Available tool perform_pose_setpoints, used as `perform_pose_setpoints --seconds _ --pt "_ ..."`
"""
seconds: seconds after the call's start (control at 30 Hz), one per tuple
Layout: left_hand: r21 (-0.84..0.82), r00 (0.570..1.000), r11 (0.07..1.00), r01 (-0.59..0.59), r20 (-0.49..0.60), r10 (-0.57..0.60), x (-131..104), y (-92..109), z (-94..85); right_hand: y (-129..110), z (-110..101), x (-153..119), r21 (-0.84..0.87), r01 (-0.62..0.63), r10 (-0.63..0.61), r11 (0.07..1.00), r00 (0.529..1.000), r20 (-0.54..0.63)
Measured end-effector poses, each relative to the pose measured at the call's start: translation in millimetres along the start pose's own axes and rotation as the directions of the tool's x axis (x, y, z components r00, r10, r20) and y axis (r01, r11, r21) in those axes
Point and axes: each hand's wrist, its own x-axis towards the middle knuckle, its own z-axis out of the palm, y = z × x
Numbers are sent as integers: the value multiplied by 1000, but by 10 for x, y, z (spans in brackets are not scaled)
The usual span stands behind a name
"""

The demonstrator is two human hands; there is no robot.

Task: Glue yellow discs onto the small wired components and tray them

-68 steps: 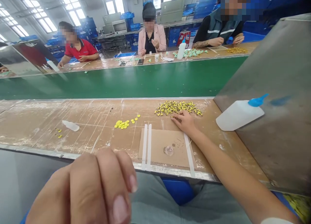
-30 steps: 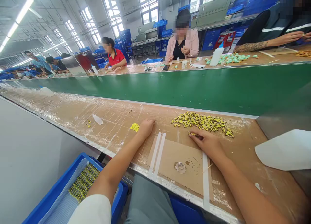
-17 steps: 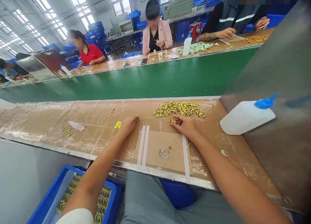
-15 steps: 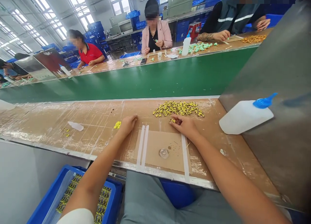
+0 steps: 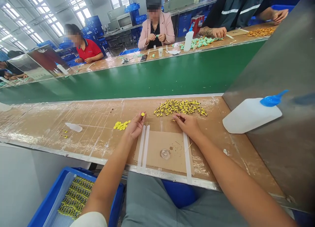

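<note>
My left hand (image 5: pixel 135 125) is turned palm up, with a small round yellow disc (image 5: pixel 142 114) pinched at its fingertips. Just left of it lies a loose group of similar flat yellow discs (image 5: pixel 120 125). My right hand (image 5: pixel 187 123) is closed at the near edge of a heap of small yellow-and-black pieces (image 5: pixel 180 108). Its fingertips pinch one such piece (image 5: pixel 173 120), mostly hidden by the fingers. Between my forearms, a small clear round dish (image 5: pixel 165 154) rests on a cardboard sheet (image 5: pixel 152 145) taped to the bench.
A white bottle with a blue nozzle (image 5: pixel 248 117) leans at right by a metal partition (image 5: pixel 270 66). A translucent piece (image 5: pixel 73 127) lies left. Below the bench, a blue crate (image 5: pixel 46 207) holds rows of yellow-and-black pieces. Beyond the green strip (image 5: pixel 147 79), people work opposite.
My left hand has turned palm up and lifted a yellow disc, uncovering more discs beside it. The right hand stays by the heap, its fingers drawn closer together.
</note>
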Motion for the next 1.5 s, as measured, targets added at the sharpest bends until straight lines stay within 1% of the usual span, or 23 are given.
perform_pose_setpoints --seconds 0.1,0.2,0.27,0.33,0.37,0.4,0.47,0.5,0.53,0.6,0.63,0.7,0.77,0.8,0.87,0.9,0.97,1.03,1.13,1.23,1.4,1.5 --pt "-51 998 997 61 33 -60 -49 -26 66 28 15 27 100 -23 25 995 999 -22" --pt "-53 994 994 92 64 -88 -99 -28 103 6 21 45 223 -45 56 974 998 -43" --pt "-38 991 994 106 84 -102 -143 -21 122 -82 15 24 284 -38 58 958 996 -62" --pt "-10 986 992 126 110 -124 -199 -18 148 -236 -1 -32 408 -57 78 911 996 -34" --pt "3 982 990 140 125 -139 -230 -20 167 -331 -12 -72 507 -99 104 856 994 19" --pt "18 979 989 147 140 -148 -264 -26 190 -431 -24 -117 613 -165 134 773 986 97" --pt "75 976 989 129 165 -140 -333 -49 246 -622 -50 -213 759 -315 152 569 948 280" --pt "119 977 988 100 178 -120 -370 -64 277 -704 -61 -260 792 -370 137 486 927 349" --pt "171 977 984 57 194 -91 -408 -80 309 -772 -70 -304 808 -412 116 422 908 402" --pt "278 972 959 -51 235 -17 -492 -113 367 -864 -78 -380 815 -459 80 353 883 463" --pt "315 967 943 -107 255 24 -539 -129 391 -890 -77 -412 814 -467 72 344 878 473" --pt "373 956 902 -216 270 117 -647 -161 425 -919 -67 -466 820 -444 75 361 890 449" --pt "437 946 844 -310 230 228 -769 -197 442 -935 -55 -511 830 -398 99 392 914 392" --pt "473 939 811 -343 202 279 -832 -216 447 -944 -51 -530 831 -389 113 397 919 377" --pt "520 929 771 -368 168 330 -952 -250 456 -968 -47 -564 822 -421 132 383 906 403" --pt "519 931 774 -362 165 325 -1006 -263 463 -982 -46 -579 812 -450 132 372 892 433" --pt "477 945 816 -327 175 276 -1097 -277 480 -1004 -40 -601 796 -490 120 357 869 481" --pt "413 955 863 -291 178 237 -1164 -277 497 -1013 -28 -615 795 -484 119 365 871 476" --pt "339 966 910 -240 178 188 -1227 -268 509 -1008 -10 -623 800 -460 120 385 885 451" --pt "302 971 930 -212 172 165 -1266 -258 497 -1013 -8 -631 793 -476 104 379 874 475" --pt "284 972 934 -215 157 176 -1312 -252 456 -1047 -13 -668 786 -535 87 309 839 537" --pt "244 977 948 -205 114 182 -1347 -280 447 -1045 2 -698 787 -567 83 242 820 566"
